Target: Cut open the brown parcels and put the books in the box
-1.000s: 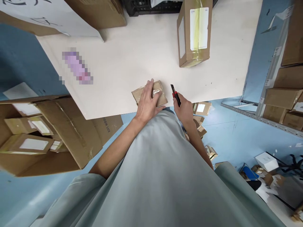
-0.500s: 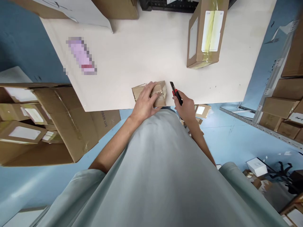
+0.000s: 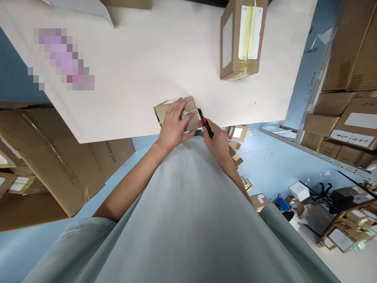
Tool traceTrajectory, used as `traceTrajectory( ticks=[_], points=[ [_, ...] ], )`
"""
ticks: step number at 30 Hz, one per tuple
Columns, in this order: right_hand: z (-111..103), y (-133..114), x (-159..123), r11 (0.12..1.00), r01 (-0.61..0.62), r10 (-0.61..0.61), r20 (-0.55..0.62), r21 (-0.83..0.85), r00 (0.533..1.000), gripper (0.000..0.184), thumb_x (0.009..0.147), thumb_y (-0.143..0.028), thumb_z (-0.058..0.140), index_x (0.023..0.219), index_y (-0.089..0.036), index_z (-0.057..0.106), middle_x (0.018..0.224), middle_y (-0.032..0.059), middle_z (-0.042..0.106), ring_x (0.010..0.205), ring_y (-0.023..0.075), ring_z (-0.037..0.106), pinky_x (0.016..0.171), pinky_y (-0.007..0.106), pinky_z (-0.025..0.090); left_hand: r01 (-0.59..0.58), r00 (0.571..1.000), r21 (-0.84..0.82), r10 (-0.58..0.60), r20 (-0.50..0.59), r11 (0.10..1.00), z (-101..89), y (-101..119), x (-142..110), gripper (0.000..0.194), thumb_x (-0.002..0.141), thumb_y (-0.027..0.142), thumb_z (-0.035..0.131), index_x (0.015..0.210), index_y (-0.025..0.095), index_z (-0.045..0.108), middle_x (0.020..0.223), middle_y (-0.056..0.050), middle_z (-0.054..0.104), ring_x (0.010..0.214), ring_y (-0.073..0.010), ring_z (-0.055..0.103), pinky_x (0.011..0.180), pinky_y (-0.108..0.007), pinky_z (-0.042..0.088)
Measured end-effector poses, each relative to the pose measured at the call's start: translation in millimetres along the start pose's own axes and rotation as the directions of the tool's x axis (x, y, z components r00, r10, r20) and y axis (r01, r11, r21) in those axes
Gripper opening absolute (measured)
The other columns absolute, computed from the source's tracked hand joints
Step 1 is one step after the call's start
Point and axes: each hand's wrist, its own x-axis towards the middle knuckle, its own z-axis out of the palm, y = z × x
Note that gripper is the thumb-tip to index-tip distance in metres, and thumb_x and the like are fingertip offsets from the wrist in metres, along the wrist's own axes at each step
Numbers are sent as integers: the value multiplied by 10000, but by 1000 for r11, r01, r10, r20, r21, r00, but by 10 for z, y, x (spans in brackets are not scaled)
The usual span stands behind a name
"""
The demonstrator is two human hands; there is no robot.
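Observation:
A small cardboard box [image 3: 193, 107] with clear tape on it sits at the near edge of the white table. My left hand [image 3: 173, 129] lies across its top, fingers and thumb wrapped round it. Closed in my right hand [image 3: 218, 142] is a black and red utility knife [image 3: 205, 124]. The knife points up and to the left, its tip close beside the box's right end; I cannot tell whether the blade touches it.
On the table [image 3: 123, 78] stands a taller taped carton [image 3: 240, 47] at the back right, with a blurred pinkish-purple item [image 3: 63, 59] at the left. A large open carton [image 3: 44, 145] holds boxes at lower left. Shelving with boxes [image 3: 326, 114] rises on the right.
My right hand has brought the utility knife left, up against the box's right end. My left hand still holds the box. The whole view has shifted, so the table appears further left.

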Motion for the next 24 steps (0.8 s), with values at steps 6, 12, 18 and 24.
traceTrajectory(
  ticks=[6,12,18,24],
  points=[
    [41,-30,-7,999,-2,3,18,-34,1000,461,1201,-350,374,1552,-219,644,1293,129,812,1128,273,775,936,355,597,-9,1000,30,9,-1,1000,0,-7,-19,727,977,810,715,1532,348,633,1847,-118,449,1746,-457,368,1427,-764,277],
    [85,-184,-14,982,-69,81,62,-175,995,513,1205,-296,343,1656,-190,565,1343,166,785,1159,299,780,947,367,616,-22,1000,36,22,-10,999,20,-13,-30,731,967,797,746,1525,338,637,1840,-132,459,1742,-461,373,1421,-764,290],
    [43,-547,-8,913,-157,225,142,-376,964,577,1210,-232,319,1775,-160,412,1456,216,707,1103,285,814,911,365,645,-22,999,64,24,-21,998,27,-3,-14,703,966,789,766,1494,338,656,1830,-136,473,1736,-455,388,1421,-773,290],
    [17,-545,-128,906,-177,259,172,-384,951,545,1217,-236,307,1737,-128,427,1347,212,775,1061,294,826,901,372,643,-49,999,93,49,7,994,25,-32,-33,698,932,693,860,1501,346,652,1823,-148,482,1728,-466,402,1408,-789,293]
  ],
)
